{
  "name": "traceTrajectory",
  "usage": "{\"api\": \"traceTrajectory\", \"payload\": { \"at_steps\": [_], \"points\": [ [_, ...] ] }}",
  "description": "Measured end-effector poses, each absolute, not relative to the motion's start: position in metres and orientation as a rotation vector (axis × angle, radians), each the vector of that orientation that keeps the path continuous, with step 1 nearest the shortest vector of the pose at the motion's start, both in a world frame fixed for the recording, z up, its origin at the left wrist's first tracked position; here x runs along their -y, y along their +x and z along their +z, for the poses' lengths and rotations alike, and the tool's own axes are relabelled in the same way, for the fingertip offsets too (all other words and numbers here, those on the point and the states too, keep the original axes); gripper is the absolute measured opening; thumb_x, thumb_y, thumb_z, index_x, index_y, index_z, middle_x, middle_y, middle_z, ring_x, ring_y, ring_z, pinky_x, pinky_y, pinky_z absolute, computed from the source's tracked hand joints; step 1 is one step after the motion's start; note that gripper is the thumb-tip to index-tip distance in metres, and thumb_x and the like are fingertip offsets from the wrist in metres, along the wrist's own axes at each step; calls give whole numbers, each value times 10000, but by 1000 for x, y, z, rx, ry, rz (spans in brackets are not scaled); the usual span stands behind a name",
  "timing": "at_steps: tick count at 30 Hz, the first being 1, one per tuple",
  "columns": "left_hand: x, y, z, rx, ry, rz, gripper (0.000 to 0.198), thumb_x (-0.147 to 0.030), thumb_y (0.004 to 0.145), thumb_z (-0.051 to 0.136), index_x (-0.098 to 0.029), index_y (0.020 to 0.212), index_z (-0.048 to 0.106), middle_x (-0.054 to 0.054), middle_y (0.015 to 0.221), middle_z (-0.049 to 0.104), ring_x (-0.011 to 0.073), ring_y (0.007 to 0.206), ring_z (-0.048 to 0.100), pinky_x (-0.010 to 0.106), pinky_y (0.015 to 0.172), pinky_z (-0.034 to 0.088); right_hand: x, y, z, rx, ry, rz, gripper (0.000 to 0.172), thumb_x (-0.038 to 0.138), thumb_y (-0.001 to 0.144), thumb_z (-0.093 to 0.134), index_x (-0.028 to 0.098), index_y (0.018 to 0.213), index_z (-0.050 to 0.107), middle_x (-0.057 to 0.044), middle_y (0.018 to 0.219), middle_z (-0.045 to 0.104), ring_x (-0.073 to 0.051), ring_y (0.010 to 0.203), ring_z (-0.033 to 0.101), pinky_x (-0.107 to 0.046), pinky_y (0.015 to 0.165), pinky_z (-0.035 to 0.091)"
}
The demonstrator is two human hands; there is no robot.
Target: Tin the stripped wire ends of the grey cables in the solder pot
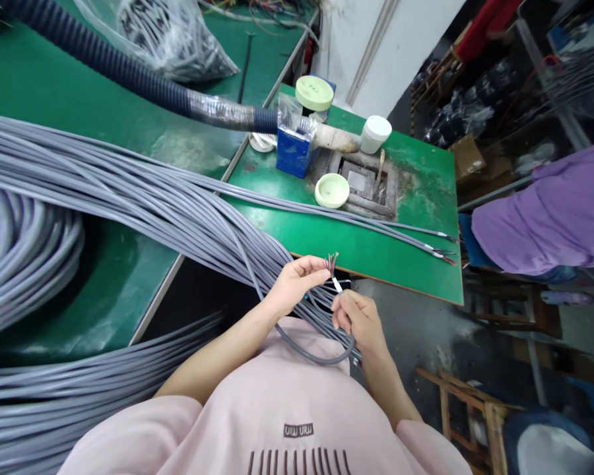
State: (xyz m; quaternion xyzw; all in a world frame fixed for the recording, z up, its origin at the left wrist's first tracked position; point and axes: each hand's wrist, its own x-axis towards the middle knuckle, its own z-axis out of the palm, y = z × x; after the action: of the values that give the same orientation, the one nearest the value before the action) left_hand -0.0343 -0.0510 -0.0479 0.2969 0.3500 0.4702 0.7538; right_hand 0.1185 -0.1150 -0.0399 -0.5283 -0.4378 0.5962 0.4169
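Your left hand (294,285) is closed on a gray cable (309,354) at frame center, near its stripped end; colored wires (331,262) fan out above the fingers. Your right hand (359,323) pinches a white sleeve (336,285) just below those wires. The cable loops down in front of your shirt (277,402). More gray cables (129,198) sweep from the left edge across the green bench (356,244). A blue box (293,152) and white jar (376,134) stand upper center.
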Motion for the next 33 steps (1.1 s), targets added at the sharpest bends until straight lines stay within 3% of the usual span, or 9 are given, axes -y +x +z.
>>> {"api": "traceTrajectory", "payload": {
  "at_steps": [9, 19, 24, 33],
  "points": [
    [54, -29, -45, -831, 663, 1110, 308, -356, 568, 839, -151, 681, 638, -29, 644, 611, 67, 586, 516, 204, 609, 442, 117, 116, -36, 1144, -1349, 1457, 382, 493, 883, 541, 178, 671, 581, 82, 363, 358, -89, 363, 396, -220, 439, 339],
    [65, -32, -55, -843, 1001, 1292, 204, -350, 708, 758, -178, 737, 652, 9, 719, 608, 117, 690, 530, 255, 661, 425, 118, 119, -38, 1178, -1353, 1448, 392, 512, 877, 528, 184, 667, 575, 81, 369, 356, -92, 363, 397, -227, 440, 328],
    [65, -33, -62, -745, 919, 1297, 168, -309, 706, 762, -182, 746, 658, 12, 754, 635, 117, 707, 562, 252, 679, 445, 118, 118, -36, 1226, -1359, 1433, 382, 486, 890, 515, 179, 673, 582, 77, 374, 367, -91, 366, 399, -223, 435, 319],
    [55, -36, -60, -674, 571, 1070, 337, -449, 666, 770, -145, 703, 630, 1, 623, 604, 85, 530, 541, 217, 546, 438, 118, 118, -33, 1291, -1402, 1420, 370, 453, 899, 496, 177, 669, 583, 63, 401, 414, -81, 371, 373, -220, 430, 311]
  ]
}}
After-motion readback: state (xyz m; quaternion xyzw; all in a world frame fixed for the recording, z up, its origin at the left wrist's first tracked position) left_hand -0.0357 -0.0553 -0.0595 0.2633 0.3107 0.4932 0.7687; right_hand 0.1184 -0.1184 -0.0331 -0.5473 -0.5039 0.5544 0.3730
